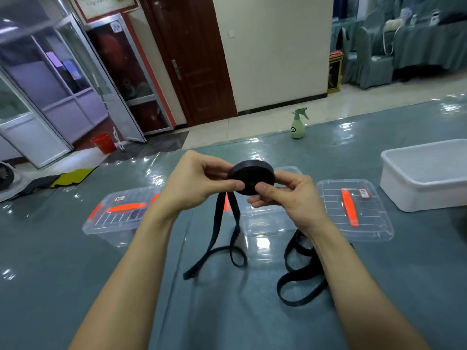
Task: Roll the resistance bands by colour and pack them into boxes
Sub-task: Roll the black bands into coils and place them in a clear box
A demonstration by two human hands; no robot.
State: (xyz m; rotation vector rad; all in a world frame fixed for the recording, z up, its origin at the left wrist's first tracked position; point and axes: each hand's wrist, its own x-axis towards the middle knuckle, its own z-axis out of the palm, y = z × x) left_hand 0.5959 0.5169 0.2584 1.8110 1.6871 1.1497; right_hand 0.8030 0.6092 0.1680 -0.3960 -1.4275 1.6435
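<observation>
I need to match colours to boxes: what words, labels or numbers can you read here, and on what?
Nothing reads clearly.
Left box label: red marks, too blurred.
Right box label: red marks, too blurred.
Wall sign: text too blurred.
Door sticker: blue, too small.
Spray bottle badge: too small.

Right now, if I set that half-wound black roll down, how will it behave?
Probably unwinds: the left hand and right hand pinch the black roll, and its tail hangs limp to the table, so the band looks floppy. Set on edge, the disc could roll; laid flat it should stay.
</observation>
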